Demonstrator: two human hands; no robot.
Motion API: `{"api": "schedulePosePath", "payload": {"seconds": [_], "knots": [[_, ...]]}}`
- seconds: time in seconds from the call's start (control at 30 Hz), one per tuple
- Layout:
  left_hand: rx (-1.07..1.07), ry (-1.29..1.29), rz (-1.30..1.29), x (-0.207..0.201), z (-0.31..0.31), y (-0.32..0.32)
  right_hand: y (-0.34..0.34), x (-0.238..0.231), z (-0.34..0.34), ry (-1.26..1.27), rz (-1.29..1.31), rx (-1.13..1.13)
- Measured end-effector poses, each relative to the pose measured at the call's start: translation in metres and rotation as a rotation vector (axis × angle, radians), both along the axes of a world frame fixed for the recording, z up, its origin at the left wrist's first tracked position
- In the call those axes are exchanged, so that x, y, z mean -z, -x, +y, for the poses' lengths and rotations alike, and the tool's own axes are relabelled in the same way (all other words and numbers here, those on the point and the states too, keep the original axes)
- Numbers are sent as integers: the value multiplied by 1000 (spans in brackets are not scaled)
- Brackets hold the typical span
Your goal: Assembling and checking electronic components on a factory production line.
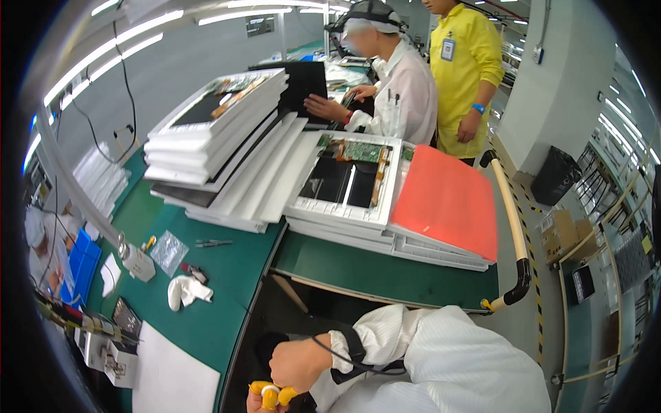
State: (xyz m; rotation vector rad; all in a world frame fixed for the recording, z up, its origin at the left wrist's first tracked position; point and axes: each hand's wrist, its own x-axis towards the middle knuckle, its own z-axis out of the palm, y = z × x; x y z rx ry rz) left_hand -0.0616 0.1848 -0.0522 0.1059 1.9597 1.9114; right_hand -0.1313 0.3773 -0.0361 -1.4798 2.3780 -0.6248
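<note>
Low in the picture, my right hand [299, 362] is closed, its arm coming in from the right in a white sleeve. A black wrist strap [354, 344] with a dark cable circles the cuff. Just below the hand, bent fingertips in yellow finger cots [268, 396] press together around something small and whitish. They seem to be my left hand [258, 403], mostly cut off and covered; what it grips is unclear. Beyond the hands, an opened flat panel with a green circuit board [363, 153] lies in a white foam tray [330, 212] on a stack.
A tall stack of foam trays [206, 148] stands left of it; a red sheet [447, 199] covers trays at right. A white glove [186, 292], tweezers [214, 243] and a bottle [136, 260] lie or stand on the green bench. A tan-and-black rail [511, 220] borders the right. Two people are beyond.
</note>
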Motion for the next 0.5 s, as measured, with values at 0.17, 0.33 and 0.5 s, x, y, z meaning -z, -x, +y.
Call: {"api": "schedulePosePath", "payload": {"seconds": [0.17, 0.33, 0.5], "knots": [[25, 44, -63, -11, 0, -15, -15, 8, -3, 33, 75, -28], [214, 410, 352, -11, -4, -26, -28, 14, -3, 103, 56, -26], [-62, -42, -327, -12, -1, -32, -19, 37, -3, 288, 153, -174]]}}
